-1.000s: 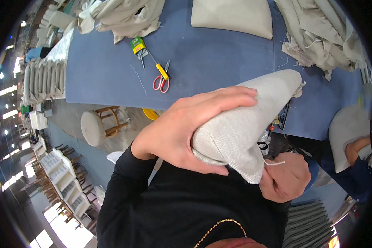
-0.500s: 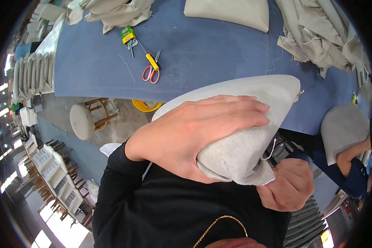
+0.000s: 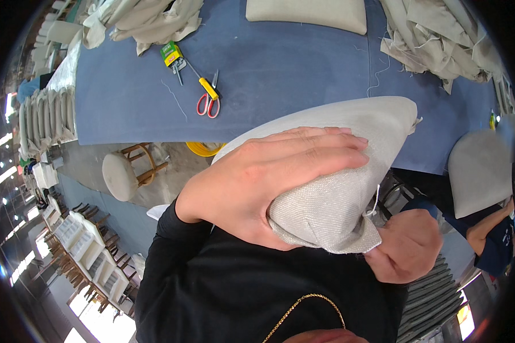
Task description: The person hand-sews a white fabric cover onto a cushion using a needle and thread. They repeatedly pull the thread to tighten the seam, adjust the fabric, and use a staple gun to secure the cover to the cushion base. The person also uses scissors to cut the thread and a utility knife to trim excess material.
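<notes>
A light beige fabric-covered cushion (image 3: 383, 120) is held up in front of my chest, its far side over the table's near edge. My left hand (image 3: 263, 177) wraps across its top, thumb underneath and fingers pressed on the fabric. At the near right corner, my right hand (image 3: 406, 248) is closed in a pinch on the loose fabric edge; its fingertips are partly hidden. A short white cord (image 3: 375, 200) sticks out of the cover beside that hand.
On the blue table (image 3: 280, 68) lie red-handled scissors (image 3: 208, 104), a yellow-handled screwdriver (image 3: 208, 87), a green-yellow box (image 3: 170, 54), fabric heaps (image 3: 435, 40) and another cushion (image 3: 309, 14). A round stool (image 3: 120, 176) stands left. A co-worker (image 3: 495, 240) holds a grey cushion (image 3: 479, 171) at right.
My right hand has turned and shifted slightly right, still pinching the fabric edge. My left hand keeps its grip. The co-worker's cushion has been raised a little.
</notes>
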Motion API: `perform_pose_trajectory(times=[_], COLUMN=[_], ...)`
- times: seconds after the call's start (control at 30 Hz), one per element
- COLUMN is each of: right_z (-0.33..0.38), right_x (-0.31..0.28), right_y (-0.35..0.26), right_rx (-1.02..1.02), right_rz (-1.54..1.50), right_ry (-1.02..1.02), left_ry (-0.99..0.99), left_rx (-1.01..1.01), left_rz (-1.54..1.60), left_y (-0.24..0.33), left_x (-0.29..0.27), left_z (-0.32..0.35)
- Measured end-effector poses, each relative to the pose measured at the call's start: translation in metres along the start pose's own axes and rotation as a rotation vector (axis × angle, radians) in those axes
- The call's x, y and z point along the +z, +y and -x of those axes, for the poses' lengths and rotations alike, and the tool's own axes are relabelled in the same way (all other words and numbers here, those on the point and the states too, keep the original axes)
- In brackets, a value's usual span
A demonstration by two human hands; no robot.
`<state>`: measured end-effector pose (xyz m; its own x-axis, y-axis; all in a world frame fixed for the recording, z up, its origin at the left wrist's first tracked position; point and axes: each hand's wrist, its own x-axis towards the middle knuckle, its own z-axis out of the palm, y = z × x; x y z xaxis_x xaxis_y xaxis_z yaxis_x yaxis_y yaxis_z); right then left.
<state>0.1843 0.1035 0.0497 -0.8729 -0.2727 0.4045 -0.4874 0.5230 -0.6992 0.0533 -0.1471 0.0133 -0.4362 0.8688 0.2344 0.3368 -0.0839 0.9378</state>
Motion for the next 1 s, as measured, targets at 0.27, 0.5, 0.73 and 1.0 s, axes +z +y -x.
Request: perform_pose_trajectory(times=[0.27, 0.5, 0.73, 1.0], right_z=[0.016, 0.016, 0.003, -0.009], right_x=[-0.003, -0.012, -0.023, -0.027], right_y=[0.038, 0.028, 0.004, 0.0], right_rx=[0.027, -0.028, 0.103, 0.085], right_rz=[-0.397, -0.037, 0.152, 0.227], right_ry=[-0.096, -0.212, -0.339, -0.31], left_ry=[-0.024, 0.103, 0.136, 0.134], left_rx=[0.014, 0.253, 0.276, 0.225], left_rz=[-0.036, -0.034, -0.019, 0.0], left_y=[-0.002, -0.005, -0.002, -0.002], left_x=[-0.005, 0.001, 0.011, 0.016], left_z=[0.0, 0.006, 0.01, 0.004])
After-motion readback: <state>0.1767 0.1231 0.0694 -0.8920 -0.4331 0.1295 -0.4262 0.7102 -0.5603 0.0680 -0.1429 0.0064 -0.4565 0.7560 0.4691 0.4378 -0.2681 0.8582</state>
